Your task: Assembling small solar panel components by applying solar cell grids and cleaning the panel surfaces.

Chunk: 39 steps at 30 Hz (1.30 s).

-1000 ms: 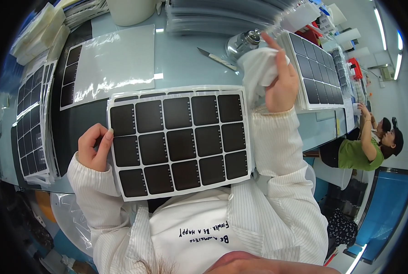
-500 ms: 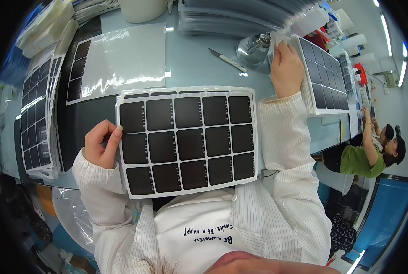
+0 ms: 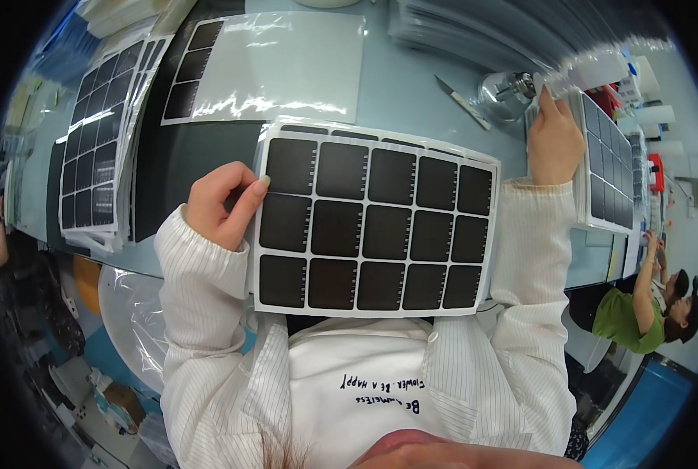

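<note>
Worn on the head, looking steeply down over chest and forearms onto the table. Close in, with the sheet filling the middle. Wide fisheye, edges bending and darkening toward the rim; only one view.

The person wears a white long-sleeved work coat with fine dark pinstripes, its sleeves ending in snug ribbed cuffs at both wrists, one left of centre and one at upper right of the frame. The coat hangs open at lower centre over a white top printed with a line of small dark lettering. Both the left hand and the right hand are bare, without gloves.
</note>
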Motion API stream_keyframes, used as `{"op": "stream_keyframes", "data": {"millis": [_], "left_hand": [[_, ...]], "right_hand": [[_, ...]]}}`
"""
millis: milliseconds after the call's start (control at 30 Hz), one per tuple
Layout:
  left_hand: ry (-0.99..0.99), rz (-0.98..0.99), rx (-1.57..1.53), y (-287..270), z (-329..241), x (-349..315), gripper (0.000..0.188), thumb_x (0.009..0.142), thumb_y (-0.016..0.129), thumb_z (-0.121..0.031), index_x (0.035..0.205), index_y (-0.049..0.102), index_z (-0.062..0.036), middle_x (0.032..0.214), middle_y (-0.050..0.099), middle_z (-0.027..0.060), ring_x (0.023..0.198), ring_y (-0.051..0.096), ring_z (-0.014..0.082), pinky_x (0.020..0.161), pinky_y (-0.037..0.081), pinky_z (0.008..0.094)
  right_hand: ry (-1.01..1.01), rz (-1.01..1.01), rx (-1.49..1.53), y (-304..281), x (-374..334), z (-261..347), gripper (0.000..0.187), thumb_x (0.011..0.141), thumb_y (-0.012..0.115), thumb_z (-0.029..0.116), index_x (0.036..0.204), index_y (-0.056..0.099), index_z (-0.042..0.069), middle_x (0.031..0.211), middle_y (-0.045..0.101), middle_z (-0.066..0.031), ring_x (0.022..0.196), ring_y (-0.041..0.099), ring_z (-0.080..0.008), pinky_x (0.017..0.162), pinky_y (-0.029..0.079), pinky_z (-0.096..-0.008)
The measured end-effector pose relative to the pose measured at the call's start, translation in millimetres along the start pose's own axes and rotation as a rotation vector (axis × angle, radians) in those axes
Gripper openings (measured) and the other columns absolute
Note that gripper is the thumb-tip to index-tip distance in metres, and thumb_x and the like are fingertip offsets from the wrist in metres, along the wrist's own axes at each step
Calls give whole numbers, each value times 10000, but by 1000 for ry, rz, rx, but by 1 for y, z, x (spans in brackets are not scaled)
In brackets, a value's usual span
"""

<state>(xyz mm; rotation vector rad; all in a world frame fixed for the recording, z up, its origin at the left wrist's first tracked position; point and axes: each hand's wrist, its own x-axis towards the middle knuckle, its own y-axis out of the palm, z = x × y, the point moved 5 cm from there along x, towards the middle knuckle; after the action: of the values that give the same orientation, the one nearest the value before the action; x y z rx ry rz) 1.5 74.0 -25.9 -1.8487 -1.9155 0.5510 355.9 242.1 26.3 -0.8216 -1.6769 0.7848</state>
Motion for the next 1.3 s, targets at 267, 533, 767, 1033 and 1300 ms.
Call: {"op": "stream_keyframes", "data": {"millis": [267,533,767,1033,1300], "left_hand": [[13,-5,-5,0,-3,1,212,845,576,-119,703,513,26,582,489,76,510,440,138,496,368,264],[23,-10,0,1,-1,1,190,848,568,-120,734,514,22,610,504,74,540,455,138,530,379,254],[29,-9,-3,2,-2,1,163,846,567,-103,752,512,17,619,493,70,551,448,137,534,381,252],[34,-23,0,0,1,-1,164,845,576,-107,752,513,12,623,490,69,548,445,138,524,375,252],[45,-5,-16,1,-3,2,166,846,574,-109,753,514,14,622,496,78,548,456,146,529,381,254]], "right_hand": [[-66,42,219,-35,-2,13,167,817,493,72,961,577,76,851,593,-119,733,585,-337,616,457,-404],[-739,215,649,-85,-54,147,306,736,528,21,1016,604,120,691,482,-76,579,547,-225,498,431,-329],[-866,218,572,-63,-64,200,211,766,552,121,954,644,151,677,493,-57,542,554,-182,468,434,-295],[-872,198,549,-67,-56,196,117,773,567,154,847,655,133,656,486,-59,535,556,-179,448,425,-297],[-882,188,600,-64,-58,210,82,770,569,152,785,643,119,654,496,-64,525,562,-183,449,430,-298]]}}
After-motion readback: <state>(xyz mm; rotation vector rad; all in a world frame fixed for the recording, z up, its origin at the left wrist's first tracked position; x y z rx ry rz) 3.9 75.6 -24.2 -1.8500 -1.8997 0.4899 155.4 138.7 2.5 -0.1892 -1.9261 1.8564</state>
